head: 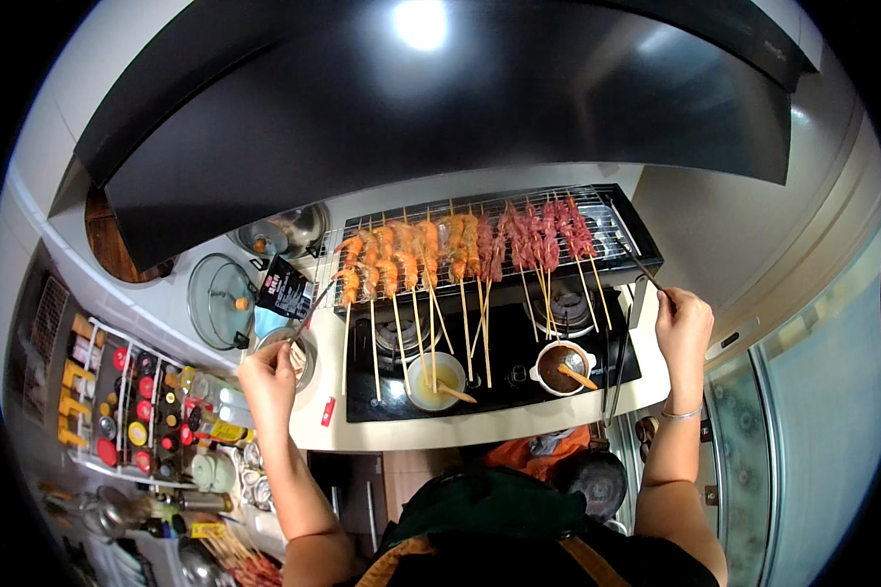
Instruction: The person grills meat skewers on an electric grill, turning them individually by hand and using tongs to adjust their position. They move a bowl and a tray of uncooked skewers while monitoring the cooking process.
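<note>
My left hand (270, 378) grips a thin dark rod (316, 307) that reaches the left end of a wire grill grate (328, 257). On the other side, my right hand (684, 323) is closed around a similar dark rod (640, 263) meeting the grate's right end. The grate lies over a long black grill box (644, 253). Orange shrimp skewers (388, 253) fill its left half, and red meat skewers (547, 235) lie to the right. Their bamboo sticks hang past the front edge, over a black gas hob (499, 352).
A bowl of yellowish liquid (427, 400) and a bowl of brown sauce (560, 352), each with a brush, stand on the hob. Black tongs (617, 367) hang at its right. A red lighter (328, 412), glass lid (216, 301) and bottle rack (128, 403) are leftward. A range hood (440, 110) overhangs the grill.
</note>
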`<action>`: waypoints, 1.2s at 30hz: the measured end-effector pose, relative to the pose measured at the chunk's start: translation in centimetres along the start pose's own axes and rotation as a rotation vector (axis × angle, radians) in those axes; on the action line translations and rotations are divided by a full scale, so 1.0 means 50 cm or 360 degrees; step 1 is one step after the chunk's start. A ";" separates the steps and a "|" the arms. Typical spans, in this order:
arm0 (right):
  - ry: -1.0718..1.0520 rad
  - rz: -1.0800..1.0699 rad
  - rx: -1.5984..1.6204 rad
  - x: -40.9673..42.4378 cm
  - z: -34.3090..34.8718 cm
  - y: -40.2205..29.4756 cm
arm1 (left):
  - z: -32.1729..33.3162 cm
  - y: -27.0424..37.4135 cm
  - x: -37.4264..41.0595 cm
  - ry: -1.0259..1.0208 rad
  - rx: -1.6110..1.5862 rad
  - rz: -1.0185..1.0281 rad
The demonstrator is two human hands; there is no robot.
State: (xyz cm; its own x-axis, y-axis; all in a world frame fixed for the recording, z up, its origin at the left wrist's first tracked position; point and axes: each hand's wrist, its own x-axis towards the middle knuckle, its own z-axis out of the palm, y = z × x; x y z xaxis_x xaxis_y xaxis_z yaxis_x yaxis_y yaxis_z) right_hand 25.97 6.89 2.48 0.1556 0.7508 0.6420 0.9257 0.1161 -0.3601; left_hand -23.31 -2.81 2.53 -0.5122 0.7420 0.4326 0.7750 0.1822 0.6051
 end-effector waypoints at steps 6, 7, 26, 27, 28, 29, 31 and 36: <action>0.0078 -0.0030 -0.0001 0.001 -0.008 -0.001 | 0.004 -0.003 0.004 0.0020 0.0017 0.0018; 0.0086 -0.0026 -0.0008 0.002 -0.008 -0.001 | 0.004 -0.001 0.005 0.0015 0.0026 0.0018; 0.0061 -0.0015 -0.0151 0.005 0.011 0.060 | 0.064 -0.020 -0.014 0.0036 0.0064 0.0262; -0.0028 0.0058 -0.0197 0.002 0.010 0.062 | 0.066 0.003 -0.016 0.0019 0.0195 0.0253; 0.0019 0.0055 -0.0123 -0.003 0.023 0.087 | 0.077 0.014 -0.016 0.0060 0.0052 0.0308; 0.0039 0.0040 -0.0108 -0.004 0.024 0.095 | 0.076 0.043 -0.019 0.0092 0.0045 0.0304; 0.0041 0.0046 -0.0091 -0.005 0.033 0.098 | 0.073 0.057 -0.021 0.0105 0.0079 0.0312; 0.0008 0.0059 -0.0100 0.010 0.032 0.089 | 0.072 0.063 -0.029 0.0088 0.0100 0.0255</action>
State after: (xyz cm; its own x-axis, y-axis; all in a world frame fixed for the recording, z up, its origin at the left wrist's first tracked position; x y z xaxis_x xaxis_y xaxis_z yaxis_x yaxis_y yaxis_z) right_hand 29.62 8.83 0.09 0.1916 0.7507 0.6323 0.9391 0.0471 -0.3405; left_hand -18.80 -1.00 1.42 -0.3986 0.7285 0.5571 0.8690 0.1058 0.4834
